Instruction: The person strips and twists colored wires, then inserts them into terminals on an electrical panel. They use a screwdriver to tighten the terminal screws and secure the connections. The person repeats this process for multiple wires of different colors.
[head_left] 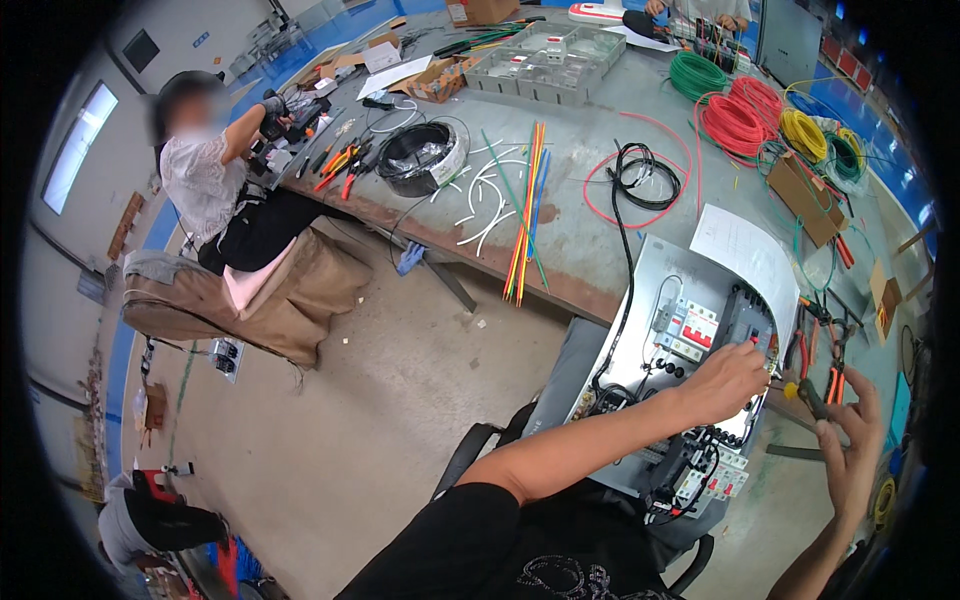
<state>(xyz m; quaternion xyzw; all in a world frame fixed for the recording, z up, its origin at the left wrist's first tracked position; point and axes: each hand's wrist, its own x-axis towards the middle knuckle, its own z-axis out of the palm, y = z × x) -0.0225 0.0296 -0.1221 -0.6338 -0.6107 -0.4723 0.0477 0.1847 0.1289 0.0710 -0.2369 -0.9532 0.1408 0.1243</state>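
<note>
A grey metal electrical panel (640, 290) lies tilted in front of me, partly on the table's edge. Over its right side is my left hand (722, 382), fingers drawn together near the terminals; what they pinch is hidden. My right hand (850, 440), just right of the panel, has its thumb and fingers around a dark-handled screwdriver (815, 402) with a yellow part toward the panel. A breaker with red switches (699, 328) sits in the panel's upper part. Smaller breakers (725, 475) and black wiring are at its lower end. A curled paper sheet (745, 245) rests on the panel's far edge.
Pliers (835, 385) lie beside my right hand. Red wire coils (740, 115), a green coil (697, 75) and a cardboard box (805, 200) are at the far right. Coloured tubes (527, 215) and a black cable coil (645, 178) lie on the table. A co-worker sits at left.
</note>
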